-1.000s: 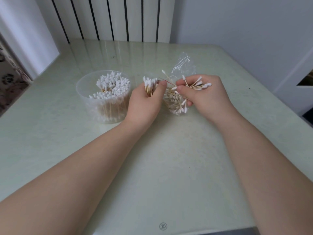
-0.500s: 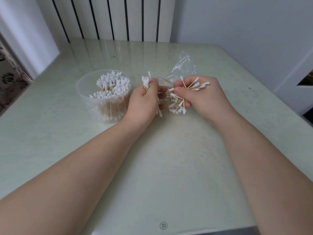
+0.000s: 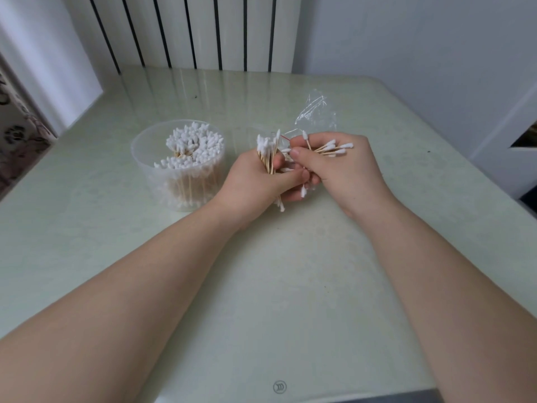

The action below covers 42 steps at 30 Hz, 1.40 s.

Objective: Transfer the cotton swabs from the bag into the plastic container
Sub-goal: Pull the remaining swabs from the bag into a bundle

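Grips an upright bundle of cotton swabs (image 3: pixel 266 154) in the left hand (image 3: pixel 252 181), fingers curled round the wooden sticks, white tips up. Pinches a fanned cluster of swabs (image 3: pixel 334 148) in the right hand (image 3: pixel 343 170) between thumb and curled fingers, tips pointing right. Stretches both forearms forward low over the table (image 3: pixel 290 286), hands meeting just in front of the crumpled clear bag (image 3: pixel 316 112), right of the plastic container (image 3: pixel 157 184) packed with standing swabs (image 3: pixel 191 146). Shows a small round emblem (image 3: pixel 279 387) at the view's lower edge, possibly two letters, too small to read
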Each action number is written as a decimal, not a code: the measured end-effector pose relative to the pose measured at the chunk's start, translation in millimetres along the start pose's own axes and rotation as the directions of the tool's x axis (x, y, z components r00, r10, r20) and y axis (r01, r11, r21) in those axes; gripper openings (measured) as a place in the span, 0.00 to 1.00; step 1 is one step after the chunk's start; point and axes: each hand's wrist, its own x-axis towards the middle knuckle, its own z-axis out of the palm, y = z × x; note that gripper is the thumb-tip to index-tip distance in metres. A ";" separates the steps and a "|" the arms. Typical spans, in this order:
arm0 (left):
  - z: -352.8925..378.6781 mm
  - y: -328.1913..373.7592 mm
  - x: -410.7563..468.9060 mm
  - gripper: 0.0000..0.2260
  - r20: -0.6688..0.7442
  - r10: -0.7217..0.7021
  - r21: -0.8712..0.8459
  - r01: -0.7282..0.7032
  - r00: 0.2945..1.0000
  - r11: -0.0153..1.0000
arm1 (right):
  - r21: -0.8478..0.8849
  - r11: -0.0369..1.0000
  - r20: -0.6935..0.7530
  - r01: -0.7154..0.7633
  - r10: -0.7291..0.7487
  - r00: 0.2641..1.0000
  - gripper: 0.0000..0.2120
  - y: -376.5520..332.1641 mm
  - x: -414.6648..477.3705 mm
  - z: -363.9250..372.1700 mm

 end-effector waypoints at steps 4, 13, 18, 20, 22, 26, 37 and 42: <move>2.2 1.4 -0.6 0.27 -0.015 -0.007 0.031 0.008 1.000 0.999 | -0.084 0.996 0.009 0.022 -0.022 1.000 0.05 4.4 3.5 -4.8; -2.2 -6.4 6.5 0.20 -0.120 -0.033 -0.014 0.032 0.992 0.999 | -0.055 0.998 -0.043 -0.013 0.011 0.999 0.06 4.9 9.6 -9.4; -2.4 -5.5 2.8 0.18 -0.013 -0.014 0.012 0.014 1.000 1.000 | -0.068 0.998 0.022 -0.009 0.011 1.000 0.05 5.4 7.4 -10.9; -3.9 -6.9 3.2 0.16 -0.011 -0.019 0.040 0.020 1.000 0.999 | -0.073 0.997 0.034 -0.003 0.005 0.999 0.05 5.2 6.6 -10.4; -4.9 -7.8 4.2 0.13 -0.008 -0.023 0.079 0.024 1.000 0.997 | -0.062 0.998 0.028 -0.001 0.003 1.000 0.04 4.2 6.4 -9.5; -4.9 -8.5 7.2 0.16 -0.070 -0.069 0.054 0.073 0.995 0.996 | 0.015 1.000 -0.090 0.002 -0.001 0.996 0.06 2.2 10.6 -13.4; -3.1 -10.9 11.3 0.07 -0.213 -0.069 0.023 0.075 0.975 0.997 | 0.013 1.000 -0.042 0.002 -0.002 0.999 0.06 6.8 12.6 -13.0; -5.6 -13.9 11.8 0.18 -0.193 -0.020 0.088 0.038 0.981 0.995 | 0.049 0.999 -0.027 -0.003 0.004 1.000 0.07 6.2 13.5 -14.8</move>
